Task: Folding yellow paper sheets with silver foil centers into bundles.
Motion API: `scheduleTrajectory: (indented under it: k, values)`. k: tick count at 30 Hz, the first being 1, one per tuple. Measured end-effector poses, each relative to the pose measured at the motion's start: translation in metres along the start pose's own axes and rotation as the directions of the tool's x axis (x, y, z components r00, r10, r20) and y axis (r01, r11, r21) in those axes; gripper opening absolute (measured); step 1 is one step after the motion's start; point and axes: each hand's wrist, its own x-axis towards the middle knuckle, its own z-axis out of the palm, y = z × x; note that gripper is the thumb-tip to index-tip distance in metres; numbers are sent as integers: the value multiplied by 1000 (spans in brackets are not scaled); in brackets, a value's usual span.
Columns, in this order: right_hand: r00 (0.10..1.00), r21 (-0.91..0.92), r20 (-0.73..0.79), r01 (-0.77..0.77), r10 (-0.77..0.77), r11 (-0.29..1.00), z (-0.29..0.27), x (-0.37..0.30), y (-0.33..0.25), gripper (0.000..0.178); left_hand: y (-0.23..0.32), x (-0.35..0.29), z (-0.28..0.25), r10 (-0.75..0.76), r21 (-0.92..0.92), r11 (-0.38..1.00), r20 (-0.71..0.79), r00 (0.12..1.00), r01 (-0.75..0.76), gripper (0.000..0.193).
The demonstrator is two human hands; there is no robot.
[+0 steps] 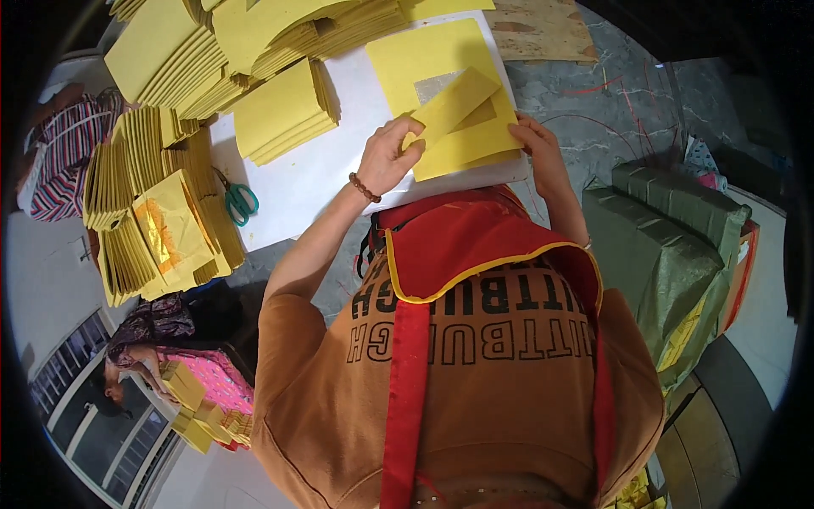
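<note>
At the near right of the white table, a yellow paper sheet (pixel 398 64) lies with a grey-silver patch (pixel 432 87) partly showing. A yellow paper flap (pixel 462 95) crosses over it at a slant. My left hand (pixel 392 159) pinches this paper at its left side, thumb and fingers closed. My right hand (pixel 538 140) is closed on the paper's right edge near the table's border; its fingertips partly hide behind the sheet. A beaded bracelet (pixel 365 188) circles my left wrist.
Stacks of folded yellow paper (pixel 284 114) crowd the left and far side of the white table (pixel 314 182). Teal-handled scissors (pixel 241 204) lie at the left. A large green wrapped bundle (pixel 653 246) stands on the right. Another person (pixel 127 373) is at the lower left.
</note>
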Motion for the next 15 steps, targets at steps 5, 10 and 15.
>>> scheduleTrajectory:
  k: [5,10,15]
  values:
    - [998,52,-10,-65,66,996,1,2,1,14,-3,-1,7,230,107,972,-209,951,-211,24]
    - [1000,199,-9,-21,23,980,15,0,-11,25,5,1,2,489,432,775,51,871,-461,31]
    - [1000,107,17,-27,26,994,10,6,-8,33,8,-1,10,520,472,758,-20,854,-451,25]
